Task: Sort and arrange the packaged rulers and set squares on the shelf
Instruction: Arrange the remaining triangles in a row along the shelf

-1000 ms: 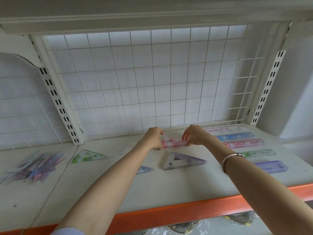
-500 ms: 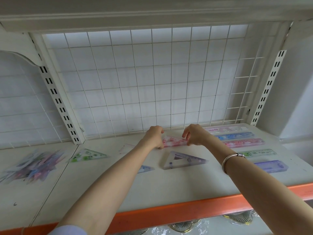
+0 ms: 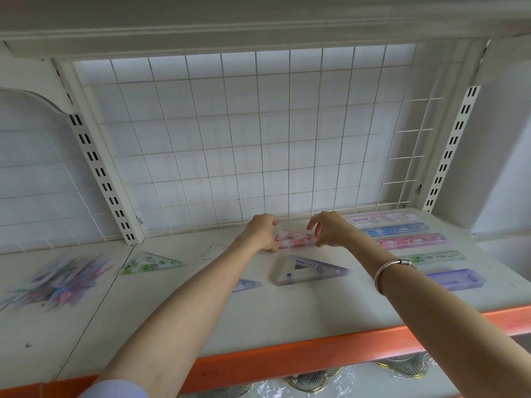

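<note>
A pink packaged set square [image 3: 296, 240] lies flat near the back of the white shelf [image 3: 287, 314]. My left hand [image 3: 260, 231] pinches its left end and my right hand [image 3: 327, 228] pinches its right end. In front of it lies a purple set square [image 3: 309, 270]. A blue set square [image 3: 246, 284] is partly hidden under my left forearm. A green set square [image 3: 149, 263] lies further left. At the right, a column of packaged rulers runs front to back: pink [image 3: 383, 218], blue [image 3: 398, 228], pink [image 3: 413, 241], green [image 3: 435, 257], purple [image 3: 455, 279].
A loose heap of mixed packaged rulers [image 3: 54, 280] lies on the neighbouring shelf section at far left. A white wire grid [image 3: 258, 139] closes the back. An orange rail [image 3: 287, 357] edges the shelf front. A clear flat piece [image 3: 214, 249] lies left of my left hand.
Both hands stay on the pink set square near the back of the shelf. The fingers of both hands have lifted slightly.
</note>
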Demonstrator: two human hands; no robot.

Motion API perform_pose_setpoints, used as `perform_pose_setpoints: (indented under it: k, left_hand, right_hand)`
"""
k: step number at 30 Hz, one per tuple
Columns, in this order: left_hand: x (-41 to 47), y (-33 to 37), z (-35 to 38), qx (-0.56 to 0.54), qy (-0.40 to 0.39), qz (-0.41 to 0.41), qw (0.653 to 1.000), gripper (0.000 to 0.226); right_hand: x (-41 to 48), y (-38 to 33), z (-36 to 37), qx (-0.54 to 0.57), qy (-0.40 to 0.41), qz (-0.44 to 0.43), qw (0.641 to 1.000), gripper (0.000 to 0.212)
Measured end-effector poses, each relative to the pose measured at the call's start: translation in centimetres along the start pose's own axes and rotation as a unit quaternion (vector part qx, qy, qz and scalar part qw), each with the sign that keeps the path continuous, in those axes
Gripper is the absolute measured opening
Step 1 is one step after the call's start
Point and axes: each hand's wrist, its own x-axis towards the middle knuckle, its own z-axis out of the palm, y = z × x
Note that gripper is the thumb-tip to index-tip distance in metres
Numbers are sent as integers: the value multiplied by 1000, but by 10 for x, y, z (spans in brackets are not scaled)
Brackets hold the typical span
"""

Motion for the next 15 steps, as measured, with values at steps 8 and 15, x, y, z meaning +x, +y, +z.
perform_pose_setpoints:
  k: [8, 15]
  left_hand:
    - [-3, -8, -13, -154, 8, -35, 987, 42]
    - [-8, -11, -16, -89, 28, -11, 996, 37]
  right_hand:
    - [0, 2, 1, -5, 2, 0, 1000, 45]
    - [0, -2, 1, -15, 8, -17, 1000, 43]
